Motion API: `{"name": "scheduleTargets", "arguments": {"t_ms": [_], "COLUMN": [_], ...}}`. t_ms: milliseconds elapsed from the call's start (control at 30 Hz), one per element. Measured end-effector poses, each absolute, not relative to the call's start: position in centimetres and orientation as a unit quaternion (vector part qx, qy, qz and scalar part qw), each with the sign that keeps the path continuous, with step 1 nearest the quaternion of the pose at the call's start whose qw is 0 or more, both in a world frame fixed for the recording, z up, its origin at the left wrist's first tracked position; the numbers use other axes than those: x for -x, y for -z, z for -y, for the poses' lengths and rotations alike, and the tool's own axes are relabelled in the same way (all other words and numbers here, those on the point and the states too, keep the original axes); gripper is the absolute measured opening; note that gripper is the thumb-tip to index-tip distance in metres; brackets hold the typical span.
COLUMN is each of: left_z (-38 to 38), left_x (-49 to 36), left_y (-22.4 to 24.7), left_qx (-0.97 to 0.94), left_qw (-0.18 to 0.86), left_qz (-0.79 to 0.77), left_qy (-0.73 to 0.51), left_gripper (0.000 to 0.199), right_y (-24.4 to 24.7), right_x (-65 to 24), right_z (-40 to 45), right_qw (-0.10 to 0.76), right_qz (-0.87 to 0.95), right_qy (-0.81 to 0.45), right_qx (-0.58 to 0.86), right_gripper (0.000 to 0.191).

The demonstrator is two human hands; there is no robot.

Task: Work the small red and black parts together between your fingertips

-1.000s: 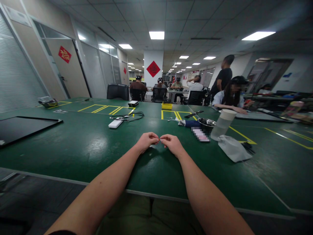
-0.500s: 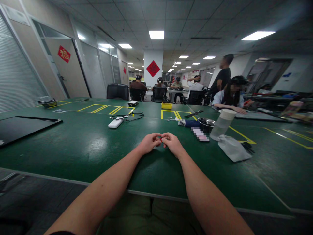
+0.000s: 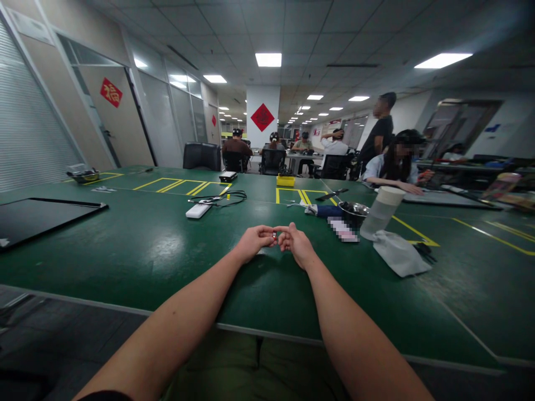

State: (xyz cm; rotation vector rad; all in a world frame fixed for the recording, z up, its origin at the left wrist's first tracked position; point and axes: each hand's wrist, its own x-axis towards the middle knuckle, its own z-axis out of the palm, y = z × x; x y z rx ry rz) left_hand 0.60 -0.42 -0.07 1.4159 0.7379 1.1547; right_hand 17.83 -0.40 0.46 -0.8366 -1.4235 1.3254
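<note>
Above the green table (image 3: 175, 239), my left hand (image 3: 253, 243) pinches a tiny red and whitish object (image 3: 275, 236) between thumb and fingertips. It is too small for me to name its kind. Facing it, my right hand (image 3: 296, 243) has its index finger stretched toward the object, with the fingertip at or very near its top. The right thumb points up, away from the other fingers, which are loosely curled. I cannot tell whether those curled fingers touch the object.
A white power bank (image 3: 198, 210) and black cable (image 3: 223, 197) lie ahead to the left. On the right are a metal bowl (image 3: 353, 210), a translucent cylinder (image 3: 381, 214) and a white pouch (image 3: 399, 253). A co-worker (image 3: 403, 161) sits at the far right; a black board (image 3: 50, 220) lies left.
My right thumb and index finger have come off the small object; the thumb lifted and the index finger straightened. My left hand keeps its pinch, and more of the object shows.
</note>
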Motion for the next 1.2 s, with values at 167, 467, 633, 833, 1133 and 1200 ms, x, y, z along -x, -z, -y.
{"name": "scheduleTargets", "arguments": {"t_ms": [167,467,633,833,1133,1200], "left_z": [0.60,0.35,0.61,1.02,0.60,0.43], "left_x": [-0.76,-0.68,-0.75,-0.71,-0.76,-0.78], "left_y": [-0.06,0.10,-0.24,-0.71,-0.62,-0.48], "left_qx": [-0.582,-0.586,-0.597,-0.597,-0.544,-0.535], "left_qw": [0.569,0.564,0.556,0.557,0.605,0.605], "left_qz": [-0.308,-0.315,-0.314,-0.338,-0.346,-0.354], "left_qy": [-0.493,-0.490,-0.486,-0.468,-0.467,-0.472], "left_gripper": [0.036,0.035,0.031,0.033,0.028,0.022], "right_y": [-0.18,-0.16,-0.23,-0.58,-0.68,-0.81], "right_x": [-17.97,-17.98,-17.97,-17.98,-17.64,-17.52], "right_z": [0.27,0.26,0.43,0.69,0.75,1.03], "right_qw": [0.494,0.489,0.482,0.476,0.505,0.509], "right_qz": [0.572,0.572,0.577,0.581,0.611,0.626], "right_qy": [-0.569,-0.581,-0.582,-0.572,-0.504,-0.468], "right_qx": [0.326,0.311,0.310,0.329,0.343,0.360], "right_gripper": [0.069,0.066,0.065,0.065,0.037,0.028]}}
